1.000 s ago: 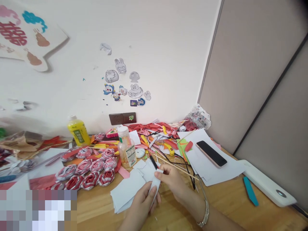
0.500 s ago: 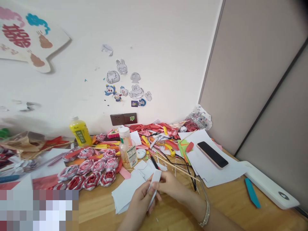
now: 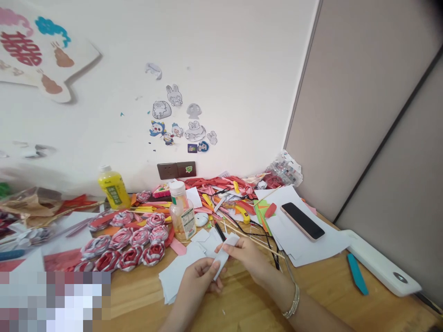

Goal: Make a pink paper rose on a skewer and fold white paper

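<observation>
Between my two hands is a narrow folded strip of white paper (image 3: 226, 253), held slantwise above the table. My left hand (image 3: 202, 275) pinches its lower end between thumb and fingers. With thumb and fingertips, my right hand (image 3: 244, 254) grips the upper end; a bracelet is on that wrist. Just left of and below the hands lies a stack of white paper sheets (image 3: 176, 276). Smaller white pieces and a black pen-like stick (image 3: 220, 232) lie right behind the strip.
Rolled paper roses (image 3: 130, 257) sit at left, near a clear jar (image 3: 182, 216) and a yellow bottle (image 3: 114, 189). Coloured paper strips (image 3: 221, 186) are heaped along the wall. At right are a phone (image 3: 302, 221), a long white device (image 3: 380, 265) and a teal strip (image 3: 357, 274).
My right hand has shifted to the upper end of the paper strip, and the hands are a little farther apart. The strip now leans more to the right.
</observation>
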The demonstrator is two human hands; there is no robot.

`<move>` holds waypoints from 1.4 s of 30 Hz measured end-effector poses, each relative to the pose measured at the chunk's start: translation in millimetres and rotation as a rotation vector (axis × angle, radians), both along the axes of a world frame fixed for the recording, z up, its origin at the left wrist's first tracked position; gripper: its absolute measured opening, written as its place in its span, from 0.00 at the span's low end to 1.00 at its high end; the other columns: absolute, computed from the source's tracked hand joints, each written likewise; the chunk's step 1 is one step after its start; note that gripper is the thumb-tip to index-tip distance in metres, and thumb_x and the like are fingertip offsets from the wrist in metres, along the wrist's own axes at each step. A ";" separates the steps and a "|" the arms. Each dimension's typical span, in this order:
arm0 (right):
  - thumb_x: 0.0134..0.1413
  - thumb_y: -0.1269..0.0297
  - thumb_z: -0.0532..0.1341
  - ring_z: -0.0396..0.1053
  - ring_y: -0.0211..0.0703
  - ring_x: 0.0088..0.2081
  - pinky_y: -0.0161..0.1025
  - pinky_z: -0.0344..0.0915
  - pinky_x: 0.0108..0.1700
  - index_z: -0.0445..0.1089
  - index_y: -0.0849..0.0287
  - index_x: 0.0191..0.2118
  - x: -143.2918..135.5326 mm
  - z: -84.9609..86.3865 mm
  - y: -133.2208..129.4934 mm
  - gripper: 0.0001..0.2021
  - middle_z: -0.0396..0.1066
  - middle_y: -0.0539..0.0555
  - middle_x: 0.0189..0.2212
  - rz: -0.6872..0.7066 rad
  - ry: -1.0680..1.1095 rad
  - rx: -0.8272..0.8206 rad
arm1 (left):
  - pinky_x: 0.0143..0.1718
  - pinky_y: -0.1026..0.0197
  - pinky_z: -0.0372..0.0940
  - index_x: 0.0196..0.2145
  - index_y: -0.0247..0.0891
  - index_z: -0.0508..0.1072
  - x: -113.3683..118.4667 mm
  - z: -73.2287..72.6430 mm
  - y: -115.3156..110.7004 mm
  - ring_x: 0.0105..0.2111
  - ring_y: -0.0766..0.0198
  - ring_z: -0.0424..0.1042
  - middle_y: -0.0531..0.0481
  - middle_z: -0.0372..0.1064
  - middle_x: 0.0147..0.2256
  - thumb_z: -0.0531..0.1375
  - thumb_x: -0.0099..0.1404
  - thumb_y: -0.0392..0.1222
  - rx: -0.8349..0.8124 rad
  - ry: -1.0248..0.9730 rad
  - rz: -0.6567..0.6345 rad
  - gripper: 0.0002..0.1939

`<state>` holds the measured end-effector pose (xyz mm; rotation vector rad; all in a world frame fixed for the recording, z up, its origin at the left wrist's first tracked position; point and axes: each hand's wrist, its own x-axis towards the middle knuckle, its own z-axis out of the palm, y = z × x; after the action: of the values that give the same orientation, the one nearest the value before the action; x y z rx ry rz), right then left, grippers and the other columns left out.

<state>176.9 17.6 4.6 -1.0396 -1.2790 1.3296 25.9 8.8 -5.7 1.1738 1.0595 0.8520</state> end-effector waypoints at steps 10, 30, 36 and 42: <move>0.44 0.52 0.63 0.68 0.46 0.35 0.41 0.62 0.41 0.75 0.63 0.33 2.3 -7.9 4.2 0.18 0.73 0.55 0.31 -0.042 0.092 -0.007 | 0.30 0.62 0.68 0.24 0.37 0.73 -1.6 8.1 -2.1 0.25 0.60 0.74 0.52 0.75 0.19 0.64 0.45 0.53 -0.002 -0.019 0.100 0.16; 0.44 0.54 0.63 0.69 0.46 0.34 0.42 0.64 0.39 0.72 0.64 0.35 -0.1 -8.2 1.7 0.17 0.72 0.55 0.31 -0.021 0.064 -0.020 | 0.28 0.62 0.68 0.23 0.37 0.73 -0.7 12.0 -1.3 0.22 0.62 0.73 0.54 0.75 0.20 0.65 0.43 0.55 0.009 -0.044 0.134 0.18; 0.48 0.58 0.59 0.68 0.45 0.34 0.38 0.63 0.36 0.71 0.63 0.35 -0.6 -19.4 3.7 0.13 0.72 0.53 0.30 0.081 -0.235 0.065 | 0.25 0.65 0.66 0.23 0.37 0.71 -1.3 12.6 -3.4 0.20 0.63 0.72 0.54 0.74 0.17 0.63 0.44 0.57 0.045 -0.018 0.122 0.19; 0.50 0.66 0.56 0.65 0.40 0.31 0.33 0.60 0.33 0.67 0.62 0.32 -1.8 -9.3 -1.2 0.07 0.68 0.49 0.28 0.116 -0.265 0.138 | 0.19 0.65 0.63 0.22 0.37 0.69 0.4 10.7 -2.4 0.15 0.64 0.69 0.55 0.71 0.12 0.62 0.43 0.60 0.047 0.007 0.077 0.21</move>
<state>175.1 16.4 -4.7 -1.0836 -1.6266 1.1975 26.3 6.4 5.0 1.1820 1.1011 0.9375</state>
